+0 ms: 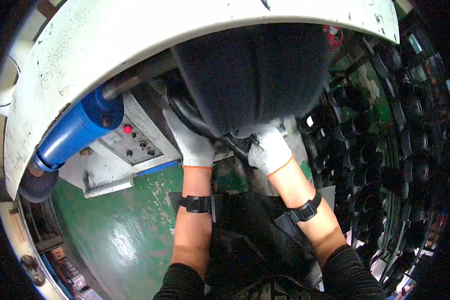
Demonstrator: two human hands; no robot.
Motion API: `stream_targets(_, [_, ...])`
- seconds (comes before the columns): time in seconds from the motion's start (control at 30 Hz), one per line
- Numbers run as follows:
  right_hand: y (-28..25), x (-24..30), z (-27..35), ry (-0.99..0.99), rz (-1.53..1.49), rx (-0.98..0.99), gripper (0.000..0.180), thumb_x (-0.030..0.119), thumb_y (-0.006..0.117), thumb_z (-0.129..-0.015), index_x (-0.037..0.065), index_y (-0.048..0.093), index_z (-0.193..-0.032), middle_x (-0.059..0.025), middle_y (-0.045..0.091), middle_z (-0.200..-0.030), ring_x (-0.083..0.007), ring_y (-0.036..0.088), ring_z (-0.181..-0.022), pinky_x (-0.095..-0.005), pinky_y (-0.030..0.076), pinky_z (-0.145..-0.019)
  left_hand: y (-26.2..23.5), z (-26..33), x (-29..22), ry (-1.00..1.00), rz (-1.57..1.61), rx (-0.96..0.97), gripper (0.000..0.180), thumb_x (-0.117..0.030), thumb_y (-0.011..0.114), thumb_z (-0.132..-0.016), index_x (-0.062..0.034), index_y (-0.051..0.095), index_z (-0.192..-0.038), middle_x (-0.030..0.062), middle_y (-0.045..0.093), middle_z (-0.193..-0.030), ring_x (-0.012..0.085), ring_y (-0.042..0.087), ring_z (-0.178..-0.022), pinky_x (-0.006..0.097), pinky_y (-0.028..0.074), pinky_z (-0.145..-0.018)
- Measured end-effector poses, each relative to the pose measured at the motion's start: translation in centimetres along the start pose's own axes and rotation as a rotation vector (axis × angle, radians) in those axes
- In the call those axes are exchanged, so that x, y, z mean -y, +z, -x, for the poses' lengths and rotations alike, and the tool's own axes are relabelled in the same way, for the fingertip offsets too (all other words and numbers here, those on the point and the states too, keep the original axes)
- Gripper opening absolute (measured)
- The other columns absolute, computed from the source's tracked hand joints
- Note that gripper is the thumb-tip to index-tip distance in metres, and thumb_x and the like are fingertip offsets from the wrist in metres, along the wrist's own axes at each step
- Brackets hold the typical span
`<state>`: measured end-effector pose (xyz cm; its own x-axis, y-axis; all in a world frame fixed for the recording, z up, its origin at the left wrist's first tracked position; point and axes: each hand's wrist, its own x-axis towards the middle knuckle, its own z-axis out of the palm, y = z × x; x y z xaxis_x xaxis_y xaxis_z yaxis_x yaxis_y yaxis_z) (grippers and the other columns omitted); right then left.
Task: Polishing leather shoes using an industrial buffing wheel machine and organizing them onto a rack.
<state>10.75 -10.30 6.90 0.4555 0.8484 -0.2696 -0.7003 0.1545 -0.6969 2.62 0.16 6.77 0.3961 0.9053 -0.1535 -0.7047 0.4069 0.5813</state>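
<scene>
A large dark cylinder with a matte surface fills the space under a white machine cover. Below its lower end runs a glossy black curved rubber-like piece; its exact kind cannot be made out. My left hand, in a white knit glove, is closed on the left side of this piece, its fingertips hidden behind it. In a matching glove, my right hand grips the piece's lower right part, close under the cylinder. The fingers of this hand are curled and partly hidden.
The white cover arches across the top. At left are a blue cylinder on a shaft and a control panel with a red button. Racks of black curved parts stand at right. The floor is worn green.
</scene>
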Motion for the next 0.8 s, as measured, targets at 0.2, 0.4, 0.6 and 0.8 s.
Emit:
stream_targets(0.2, [-3.9, -1.4, -1.6, -0.302, 0.613, 0.068, 0.023, -0.002, 0.058, -0.075, 0.0, 0.063, -0.097, -0.014, 0.064, -0.104, -0.0253, 0.06, -0.095, -0.0334, 0.048, -0.088, -4.1, -0.8, 2.8, -0.284, 0.071, -0.036, 0.064, -0.059, 0.036, -0.09, -0.0153, 0.041, -0.136, 0.0054, 0.044, -0.137, 0.0288, 0.043, -0.124, 0.043, 0.035, -0.103])
stream_targets(0.4, [-5.5, 1.1, -1.2, -0.44, 0.505, -0.055, 0.018, 0.008, 0.067, -0.078, 0.0, 0.064, -0.095, -0.0127, 0.066, -0.099, -0.0245, 0.063, -0.092, -0.0317, 0.049, -0.084, -4.1, 0.0, 8.0, -0.473, 0.383, -0.059, 0.062, -0.055, 0.039, -0.09, -0.0129, 0.042, -0.135, 0.0085, 0.045, -0.137, 0.032, 0.043, -0.124, 0.048, 0.034, -0.104])
stream_targets(0.6, [-6.2, 6.4, 2.1, -0.346, 0.381, -0.061, 0.016, -0.001, 0.057, -0.072, 0.002, 0.064, -0.086, -0.0127, 0.065, -0.091, -0.0237, 0.062, -0.084, -0.0319, 0.048, -0.079, -0.6, 1.1, 12.8, -0.401, 0.265, 0.145, 0.061, -0.052, 0.042, -0.089, -0.0106, 0.044, -0.134, 0.0099, 0.043, -0.139, 0.031, 0.038, -0.128, 0.047, 0.026, -0.108])
stream_targets(0.8, [-6.3, 7.3, 2.8, -0.852, 1.376, -0.1, 0.012, -0.001, 0.055, -0.07, 0.001, 0.064, -0.078, -0.0165, 0.065, -0.082, -0.0319, 0.062, -0.08, -0.036, 0.049, -0.075, -1.2, 0.4, 13.5, 0.03, -0.465, 0.321, 0.052, -0.042, 0.044, -0.09, -0.008, 0.048, -0.129, 0.0069, 0.05, -0.132, 0.0275, 0.049, -0.118, 0.041, 0.033, -0.105])
